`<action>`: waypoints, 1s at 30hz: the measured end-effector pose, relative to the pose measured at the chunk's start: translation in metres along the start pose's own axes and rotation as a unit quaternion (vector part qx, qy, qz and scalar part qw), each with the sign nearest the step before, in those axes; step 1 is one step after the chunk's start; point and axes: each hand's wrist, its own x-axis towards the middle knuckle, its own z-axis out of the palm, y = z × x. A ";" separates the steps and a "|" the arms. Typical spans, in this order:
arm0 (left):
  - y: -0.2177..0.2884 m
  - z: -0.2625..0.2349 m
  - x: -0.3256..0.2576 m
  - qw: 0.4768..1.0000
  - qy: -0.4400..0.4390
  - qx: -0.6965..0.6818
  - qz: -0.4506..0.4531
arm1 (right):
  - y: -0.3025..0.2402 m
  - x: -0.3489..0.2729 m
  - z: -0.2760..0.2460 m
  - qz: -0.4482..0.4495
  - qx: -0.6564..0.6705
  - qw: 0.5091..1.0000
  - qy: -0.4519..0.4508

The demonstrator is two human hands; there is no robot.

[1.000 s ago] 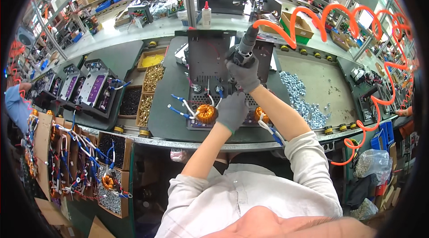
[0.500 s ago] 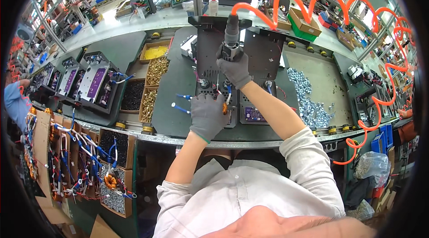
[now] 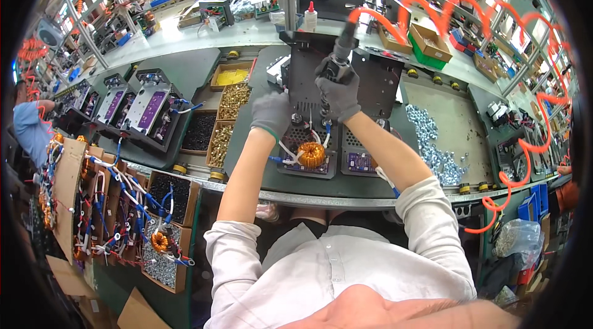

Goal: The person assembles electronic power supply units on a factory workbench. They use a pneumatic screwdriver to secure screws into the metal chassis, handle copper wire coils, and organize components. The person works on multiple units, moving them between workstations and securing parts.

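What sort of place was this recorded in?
Probably an electronics assembly line in a factory: the right hand holds a driver-like tool on a coiled orange hose, metal housings carry purple circuit boards, and small brass-coloured parts lie sorted nearby.

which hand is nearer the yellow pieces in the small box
Left. The left hand is to the right of the yellow pieces and lower in the picture; the right hand is farther right, gripping the driver tool.
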 end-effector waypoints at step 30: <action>0.020 0.049 -0.022 0.969 -0.197 -0.114 -0.099 | 0.039 -0.005 0.057 0.059 -0.106 0.988 -0.091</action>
